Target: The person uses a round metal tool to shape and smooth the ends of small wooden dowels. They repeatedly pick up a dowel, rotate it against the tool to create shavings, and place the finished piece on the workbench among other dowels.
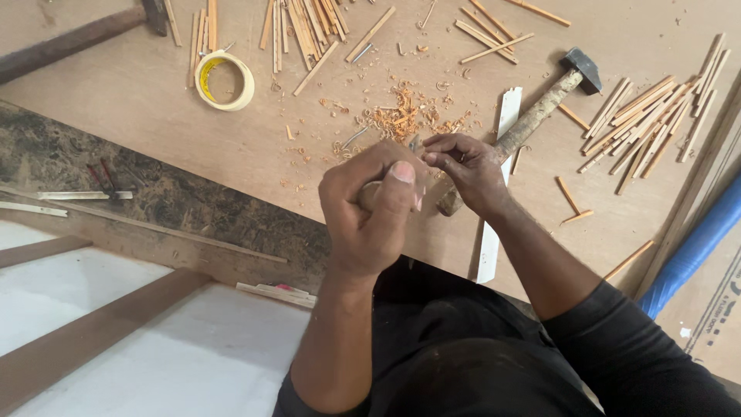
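Observation:
My left hand [373, 210] is closed around a wooden handle, thumb pressed on top; the tool's working end is hidden behind the fingers. My right hand [467, 170] pinches a small thin piece of wood between thumb and fingertips, right beside the left hand. Both hover over a plywood board [154, 108]. A pile of curly wood shavings [401, 117] lies just beyond the hands. A hammer [532, 116] with a rough wooden handle lies under and behind my right hand.
Bundles of thin wooden sticks lie at the top [305, 27] and right [656, 120]. A roll of yellowish tape [224, 79] sits at upper left. A white strip [498, 193] runs under the right wrist. A blue tube [695, 247] lies at far right.

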